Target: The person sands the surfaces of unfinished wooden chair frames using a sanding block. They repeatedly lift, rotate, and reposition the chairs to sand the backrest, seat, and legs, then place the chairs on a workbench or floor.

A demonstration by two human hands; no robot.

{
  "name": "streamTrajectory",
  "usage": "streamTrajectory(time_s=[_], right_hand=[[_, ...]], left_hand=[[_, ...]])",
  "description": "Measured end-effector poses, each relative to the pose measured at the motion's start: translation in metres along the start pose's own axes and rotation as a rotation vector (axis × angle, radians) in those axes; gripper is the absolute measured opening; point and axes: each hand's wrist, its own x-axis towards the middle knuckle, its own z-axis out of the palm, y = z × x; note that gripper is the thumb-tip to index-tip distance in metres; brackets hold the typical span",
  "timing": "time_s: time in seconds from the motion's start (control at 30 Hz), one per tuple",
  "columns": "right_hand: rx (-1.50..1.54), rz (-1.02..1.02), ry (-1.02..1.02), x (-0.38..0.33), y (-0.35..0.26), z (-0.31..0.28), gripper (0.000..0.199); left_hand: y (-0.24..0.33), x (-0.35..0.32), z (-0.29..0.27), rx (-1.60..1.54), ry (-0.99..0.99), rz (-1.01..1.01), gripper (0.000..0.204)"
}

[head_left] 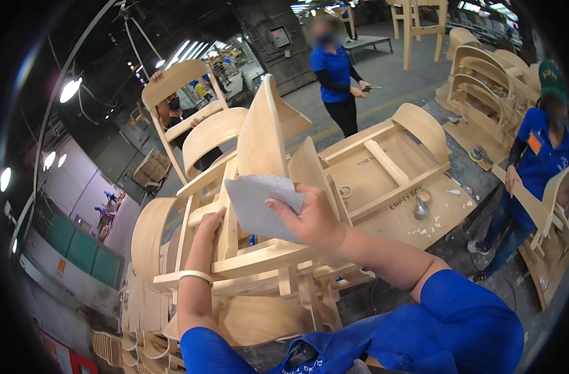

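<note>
My right hand [315,215] pinches a grey sheet of sandpaper [262,206], thumb across its face. The sheet stands in front of a pale wooden chair [234,260], near the base of its curved backrest [262,134]. Lower left, my left hand [209,227] grips a rail of the chair frame; part of its fingers is hidden behind the wood. The chair lies tilted on the work surface, its legs and rails crossing beneath my forearms.
Another chair frame [390,163] lies on a cardboard-covered table [446,218] with a small glass jar [421,209]. A co-worker at left lifts a chair [172,87]; other workers stand ahead and at right. Stacked chair parts [481,78] are at far right. Lamps [71,90] hang at left.
</note>
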Motion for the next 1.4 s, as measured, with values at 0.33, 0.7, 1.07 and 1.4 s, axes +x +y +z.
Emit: streamTrajectory(time_s=[0.33, 0.7, 1.07, 1.4], right_hand=[[-0.029, -0.014, 0.035, -0.012, 0.015, -0.004, 0.022], [-0.075, 0.070, -0.057, -0.027, 0.020, -0.011, 0.025], [0.178, 0.370, -0.249, -0.117, 0.017, -0.218, 0.041], [-1.088, 1.791, 0.043, -0.660, 0.013, -0.501, 0.059]], left_hand=[[-0.022, 0.025, 0.001, 0.063, 0.012, 0.036, 0.039], [-0.065, 0.082, -0.014, 0.369, -0.129, 0.158, 0.058], [0.198, -0.133, -0.056, -0.307, 0.085, 0.907, 0.039], [0.290, -0.498, 0.079, -0.479, -1.181, 1.828, 0.029]])
